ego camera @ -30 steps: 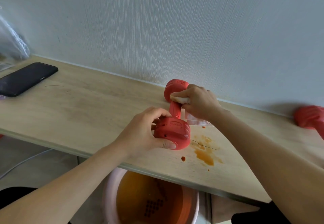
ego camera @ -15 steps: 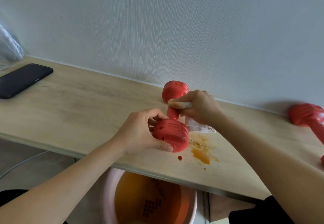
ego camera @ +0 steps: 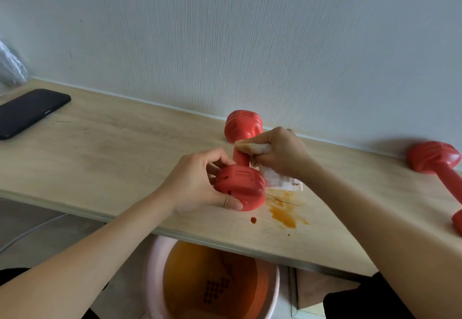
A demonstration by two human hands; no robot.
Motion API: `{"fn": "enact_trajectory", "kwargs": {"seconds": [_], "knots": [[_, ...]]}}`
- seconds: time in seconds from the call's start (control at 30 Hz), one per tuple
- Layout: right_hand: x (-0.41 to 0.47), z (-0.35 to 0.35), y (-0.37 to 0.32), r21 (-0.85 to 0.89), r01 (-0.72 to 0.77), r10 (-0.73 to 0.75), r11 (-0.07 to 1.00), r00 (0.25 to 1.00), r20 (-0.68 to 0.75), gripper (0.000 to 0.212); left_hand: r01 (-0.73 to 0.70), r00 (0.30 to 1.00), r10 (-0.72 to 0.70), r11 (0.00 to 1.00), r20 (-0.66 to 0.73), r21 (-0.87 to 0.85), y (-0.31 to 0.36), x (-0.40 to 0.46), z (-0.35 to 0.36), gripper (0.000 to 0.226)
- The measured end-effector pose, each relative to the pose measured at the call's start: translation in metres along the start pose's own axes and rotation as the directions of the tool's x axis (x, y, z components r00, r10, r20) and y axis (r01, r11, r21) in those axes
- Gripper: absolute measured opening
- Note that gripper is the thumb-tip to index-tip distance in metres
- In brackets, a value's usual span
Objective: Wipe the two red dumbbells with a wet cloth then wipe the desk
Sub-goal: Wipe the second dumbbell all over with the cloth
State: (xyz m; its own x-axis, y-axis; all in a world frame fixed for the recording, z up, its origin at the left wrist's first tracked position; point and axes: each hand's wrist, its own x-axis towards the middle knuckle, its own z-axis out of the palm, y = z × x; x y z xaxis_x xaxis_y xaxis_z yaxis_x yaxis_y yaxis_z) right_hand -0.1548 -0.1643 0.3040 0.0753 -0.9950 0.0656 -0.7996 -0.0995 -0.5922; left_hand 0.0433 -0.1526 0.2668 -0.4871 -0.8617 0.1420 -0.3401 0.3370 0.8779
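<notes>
Wiping dumbbell no. 1 – handle stage, desk not yet done.

Desk spans the frame w/ an orange spill right of centre, prob. why the basin sits below the front edge. First dumbbell lies mid-frame, far end by the wall; left hand grips its near head to steady it, right hand clamps the wet cloth round the handle. Second dumbbell waits at right edge, untouched – phone upper left, clear of the wet.
</notes>
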Motion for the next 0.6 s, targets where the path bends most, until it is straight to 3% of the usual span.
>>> {"fn": "enact_trajectory", "kwargs": {"seconds": [0.1,0.17,0.23,0.33,0.4,0.5,0.6], "knots": [[-0.011,-0.014,-0.003,0.007,0.043,-0.043,0.999,0.969,0.245,0.034,0.003,1.0,-0.003,1.0,-0.003,0.008,-0.001,-0.001,0.0,0.059],[-0.017,-0.02,-0.006,-0.02,0.056,-0.046,0.998,0.942,0.331,0.04,0.0,1.0,0.0,1.0,0.014,0.023,-0.001,-0.001,0.0,0.06],[-0.012,-0.019,-0.006,-0.029,0.046,-0.036,0.999,0.959,0.283,0.035,-0.005,1.0,0.004,1.0,0.03,0.028,0.001,0.0,0.0,0.06],[0.009,-0.008,0.002,-0.055,-0.026,0.026,0.998,1.0,0.009,0.018,-0.011,0.998,0.009,0.999,0.055,0.039,0.003,0.0,0.001,0.056],[0.021,0.0,0.005,-0.11,-0.078,0.068,0.991,0.993,-0.095,0.019,-0.015,0.999,0.014,0.999,0.048,0.031,0.003,0.001,0.002,0.055],[0.025,0.008,0.005,-0.197,-0.062,0.039,0.978,0.992,-0.119,0.03,-0.02,0.999,0.021,1.0,0.037,-0.004,0.0,0.002,0.001,0.054],[0.016,0.0,0.008,-0.109,-0.016,0.015,0.994,1.0,-0.008,0.028,-0.029,0.998,0.03,0.999,0.05,-0.017,-0.003,0.002,0.0,0.054]]}}
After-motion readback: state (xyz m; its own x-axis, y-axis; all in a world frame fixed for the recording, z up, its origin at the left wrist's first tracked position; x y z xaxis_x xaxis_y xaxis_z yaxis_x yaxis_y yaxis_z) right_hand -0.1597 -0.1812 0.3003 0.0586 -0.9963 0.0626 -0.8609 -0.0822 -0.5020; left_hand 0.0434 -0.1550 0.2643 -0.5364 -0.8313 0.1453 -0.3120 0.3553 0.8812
